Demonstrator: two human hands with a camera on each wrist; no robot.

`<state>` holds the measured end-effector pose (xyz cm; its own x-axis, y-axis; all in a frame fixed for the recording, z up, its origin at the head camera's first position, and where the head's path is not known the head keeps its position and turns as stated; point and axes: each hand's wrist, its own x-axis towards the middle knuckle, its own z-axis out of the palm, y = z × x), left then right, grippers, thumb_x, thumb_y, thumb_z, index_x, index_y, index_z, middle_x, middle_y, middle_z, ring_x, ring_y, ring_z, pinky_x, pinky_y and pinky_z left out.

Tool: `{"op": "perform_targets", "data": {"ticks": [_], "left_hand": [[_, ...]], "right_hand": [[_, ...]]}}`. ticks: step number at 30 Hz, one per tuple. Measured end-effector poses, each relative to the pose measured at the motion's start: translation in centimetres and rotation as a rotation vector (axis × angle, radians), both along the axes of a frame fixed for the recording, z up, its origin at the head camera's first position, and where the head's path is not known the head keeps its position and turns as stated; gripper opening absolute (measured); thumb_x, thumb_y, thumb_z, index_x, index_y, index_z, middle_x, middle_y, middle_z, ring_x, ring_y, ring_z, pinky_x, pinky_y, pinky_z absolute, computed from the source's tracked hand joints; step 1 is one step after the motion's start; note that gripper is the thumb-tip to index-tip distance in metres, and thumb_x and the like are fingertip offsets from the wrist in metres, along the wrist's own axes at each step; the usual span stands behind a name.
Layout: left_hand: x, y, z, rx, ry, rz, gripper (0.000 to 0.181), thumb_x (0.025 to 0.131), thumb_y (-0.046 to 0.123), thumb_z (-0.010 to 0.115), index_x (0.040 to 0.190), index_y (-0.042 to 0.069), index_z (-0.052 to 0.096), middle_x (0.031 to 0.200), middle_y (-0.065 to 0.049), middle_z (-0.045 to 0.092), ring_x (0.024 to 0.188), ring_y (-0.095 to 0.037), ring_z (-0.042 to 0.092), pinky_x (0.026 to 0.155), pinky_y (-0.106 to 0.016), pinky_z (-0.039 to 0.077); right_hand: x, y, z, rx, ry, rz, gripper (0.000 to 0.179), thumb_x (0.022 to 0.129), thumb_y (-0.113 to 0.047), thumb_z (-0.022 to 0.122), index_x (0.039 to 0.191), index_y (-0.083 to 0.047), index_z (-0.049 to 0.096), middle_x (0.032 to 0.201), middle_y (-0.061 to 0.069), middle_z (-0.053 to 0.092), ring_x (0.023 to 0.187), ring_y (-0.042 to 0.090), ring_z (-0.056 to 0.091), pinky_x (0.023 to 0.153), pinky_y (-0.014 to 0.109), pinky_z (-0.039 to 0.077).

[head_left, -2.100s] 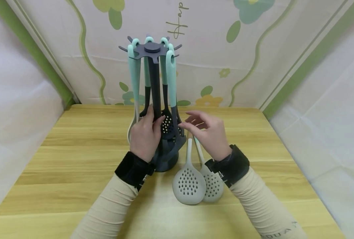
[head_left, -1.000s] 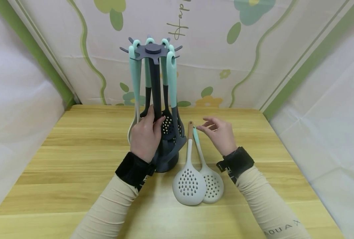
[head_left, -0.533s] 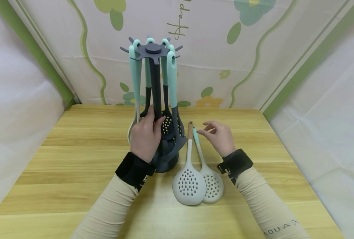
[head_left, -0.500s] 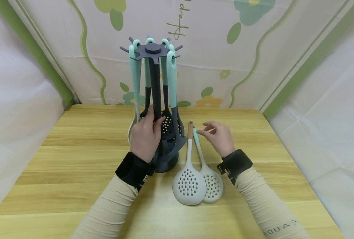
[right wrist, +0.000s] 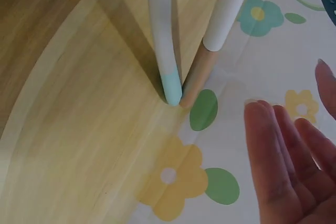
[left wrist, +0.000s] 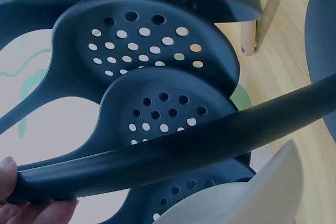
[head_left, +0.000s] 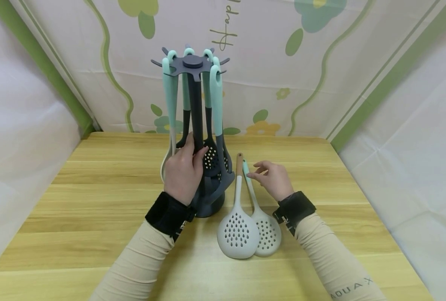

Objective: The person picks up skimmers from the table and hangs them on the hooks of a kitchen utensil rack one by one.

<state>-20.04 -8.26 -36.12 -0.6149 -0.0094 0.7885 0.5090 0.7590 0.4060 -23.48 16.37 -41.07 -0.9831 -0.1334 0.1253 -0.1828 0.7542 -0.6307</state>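
My left hand (head_left: 182, 174) grips the dark pole (head_left: 196, 108) of an upright utensil stand, fingers and thumb round it. In the left wrist view the pole (left wrist: 173, 156) crosses in front of several hanging dark slotted utensils. My right hand (head_left: 275, 180) hovers beside the skimmer with the mint handle end (head_left: 266, 235). Its fingers are loosely bent, thumb apart, nothing between them in the right wrist view. A second skimmer, white with a tan handle end (head_left: 238, 234), lies partly over the first on the table.
Mint-handled utensils (head_left: 216, 100) hang from the stand's spoked top (head_left: 193, 62); its dark base (head_left: 209, 207) stands on the wooden table (head_left: 106, 200). A flower-printed cloth (head_left: 260, 83) rises behind the table, with pale sheets on both sides.
My right hand has moved away from the stand to the right, then slightly down along the mint handle. The left hand keeps its grip on the pole. Both skimmers have stayed put.
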Motion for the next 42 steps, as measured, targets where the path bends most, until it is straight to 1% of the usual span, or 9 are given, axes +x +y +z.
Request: {"op": "perform_targets", "data": {"ticks": [6,10,13,19,25,30,36,42], "left_hand": [[-0.1,0.0,-0.2,0.010,0.000,-0.007,0.033,0.094,0.009,0.067,0.120,-0.009,0.057,0.081,-0.019,0.069,0.066,-0.030,0.069,0.058,-0.042,0.056],[-0.1,0.0,-0.1,0.012,0.001,-0.012,0.033,0.096,0.012,0.065,0.120,-0.009,0.057,0.081,-0.019,0.069,0.066,-0.031,0.069,0.058,-0.042,0.056],[-0.1,0.0,-0.1,0.009,0.005,-0.013,0.033,0.097,0.014,0.064,0.120,-0.009,0.057,0.081,-0.019,0.069,0.066,-0.031,0.069,0.058,-0.042,0.056],[0.0,0.0,-0.1,0.011,-0.001,-0.010,0.034,0.097,0.015,0.064,0.121,-0.009,0.057,0.082,-0.019,0.069,0.067,-0.031,0.069,0.059,-0.042,0.057],[0.0,0.0,-0.1,0.005,0.009,-0.008,0.034,0.097,0.014,0.064,0.120,-0.010,0.057,0.080,-0.019,0.069,0.065,-0.031,0.069,0.057,-0.042,0.056],[0.0,0.1,-0.1,0.006,0.011,-0.010,0.034,0.097,0.014,0.064,0.120,-0.010,0.057,0.081,-0.019,0.069,0.066,-0.031,0.069,0.057,-0.041,0.056],[0.0,0.1,-0.1,0.007,0.017,-0.014,0.034,0.096,0.013,0.065,0.119,-0.009,0.057,0.079,-0.019,0.068,0.065,-0.030,0.069,0.057,-0.041,0.056],[0.0,0.1,-0.1,0.006,0.014,-0.009,0.035,0.097,0.014,0.064,0.121,-0.010,0.057,0.081,-0.019,0.069,0.066,-0.031,0.069,0.058,-0.042,0.056]], "right_hand": [[-0.2,0.3,-0.4,0.053,-0.086,0.013,0.045,0.091,-0.031,0.073,0.122,0.000,0.065,0.105,0.017,0.072,0.068,0.017,0.067,0.058,0.026,0.051],[-0.2,0.4,-0.7,0.092,-0.145,0.011,0.047,0.090,-0.032,0.074,0.123,0.000,0.065,0.106,0.017,0.071,0.064,0.015,0.064,0.056,0.025,0.048],[-0.3,0.3,-0.9,0.109,-0.185,0.011,0.048,0.089,-0.031,0.074,0.123,0.001,0.064,0.105,0.017,0.071,0.063,0.016,0.063,0.056,0.025,0.048],[-0.4,0.1,-1.3,0.133,-0.227,0.026,0.049,0.088,-0.027,0.076,0.124,0.004,0.064,0.099,0.018,0.071,0.061,0.016,0.063,0.055,0.026,0.050],[-0.5,-0.1,-1.5,0.166,-0.271,0.031,0.053,0.087,-0.028,0.076,0.125,0.006,0.062,0.101,0.019,0.071,0.063,0.019,0.065,0.057,0.027,0.052],[-0.5,-0.1,-1.5,0.191,-0.311,0.032,0.055,0.087,-0.028,0.077,0.126,0.007,0.061,0.099,0.018,0.071,0.062,0.019,0.065,0.056,0.027,0.053],[-0.5,-0.3,-1.7,0.230,-0.350,0.058,0.053,0.089,-0.025,0.075,0.125,0.010,0.059,0.086,0.015,0.070,0.057,0.017,0.063,0.052,0.026,0.051],[-0.8,-0.6,-2.2,0.283,-0.357,0.084,0.046,0.090,-0.021,0.074,0.121,0.009,0.061,0.071,0.009,0.066,0.048,0.015,0.060,0.044,0.022,0.047]]}}
